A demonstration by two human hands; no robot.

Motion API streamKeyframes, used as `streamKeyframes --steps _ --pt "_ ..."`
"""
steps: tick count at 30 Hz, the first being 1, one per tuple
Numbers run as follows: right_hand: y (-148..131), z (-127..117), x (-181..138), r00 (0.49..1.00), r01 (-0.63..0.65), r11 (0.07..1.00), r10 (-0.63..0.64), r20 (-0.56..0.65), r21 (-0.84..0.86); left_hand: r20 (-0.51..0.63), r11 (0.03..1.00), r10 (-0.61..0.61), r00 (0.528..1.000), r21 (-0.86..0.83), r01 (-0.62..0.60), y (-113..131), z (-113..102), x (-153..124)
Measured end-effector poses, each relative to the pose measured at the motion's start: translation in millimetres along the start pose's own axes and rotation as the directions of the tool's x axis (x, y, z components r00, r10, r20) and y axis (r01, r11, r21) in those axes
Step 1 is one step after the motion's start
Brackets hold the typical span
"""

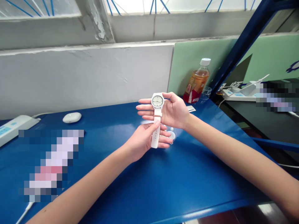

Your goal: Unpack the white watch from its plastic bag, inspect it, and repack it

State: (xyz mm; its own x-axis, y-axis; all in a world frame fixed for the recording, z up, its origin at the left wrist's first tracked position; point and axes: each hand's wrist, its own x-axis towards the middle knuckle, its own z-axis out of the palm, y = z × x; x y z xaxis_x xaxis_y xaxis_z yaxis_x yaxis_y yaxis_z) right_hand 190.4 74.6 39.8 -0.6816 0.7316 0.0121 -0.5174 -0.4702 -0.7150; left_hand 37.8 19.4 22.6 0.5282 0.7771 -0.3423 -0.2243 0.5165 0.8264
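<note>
A white wristwatch point(157, 101) with a round pale dial is held above the blue table, its dial facing up. Its white strap hangs down toward me, with the holes near the end. My left hand point(141, 140) pinches the strap, thumb on top and fingers beneath it. At the watch case, my right hand point(174, 112) supports it from behind, palm up, fingers stretched to the left and thumb at the case's edge. Behind my left fingers, a small clear and white item point(172, 135) lies on the table, partly hidden.
On the blue table point(112, 174) are a white earbud case point(72, 117), a power strip point(17, 126) and a blurred-out object with a white cable. A bottle of reddish drink point(197, 81) stands at the back right, beside a blue metal post point(243, 40).
</note>
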Motion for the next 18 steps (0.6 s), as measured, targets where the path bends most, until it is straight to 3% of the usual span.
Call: streamKeyframes --steps 4,7,10,12,15,18 --pt "2.0 0.1 3.0 0.984 0.043 0.998 -0.052 -0.171 -0.055 -0.022 0.994 0.109 0.994 0.002 -0.109 -1.2 -2.2 0.4" --pt "5.7 -1.2 6.1 0.944 0.15 0.982 -0.178 -0.277 -0.116 -0.003 0.979 0.197 0.98 0.053 -0.196 -3.3 -1.6 -0.6" --pt "9.3 -2.7 8.0 0.905 0.23 0.96 -0.272 -0.327 -0.16 0.043 0.978 0.196 0.98 0.057 -0.198 -5.2 0.8 -2.5" --pt "11.0 -2.3 7.3 0.922 0.233 0.959 -0.271 -0.277 -0.161 0.073 0.982 0.181 0.981 0.04 -0.184 -6.0 2.5 -3.6" --pt "12.0 0.8 3.2 0.974 0.194 0.966 -0.21 -0.08 -0.169 0.105 0.984 0.169 0.98 0.039 -0.173 -6.1 3.7 -4.1" --pt "10.8 3.9 -0.8 0.984 0.173 0.968 -0.161 0.081 -0.183 0.1 0.986 0.15 0.984 0.06 -0.157 -5.6 3.0 -3.0"
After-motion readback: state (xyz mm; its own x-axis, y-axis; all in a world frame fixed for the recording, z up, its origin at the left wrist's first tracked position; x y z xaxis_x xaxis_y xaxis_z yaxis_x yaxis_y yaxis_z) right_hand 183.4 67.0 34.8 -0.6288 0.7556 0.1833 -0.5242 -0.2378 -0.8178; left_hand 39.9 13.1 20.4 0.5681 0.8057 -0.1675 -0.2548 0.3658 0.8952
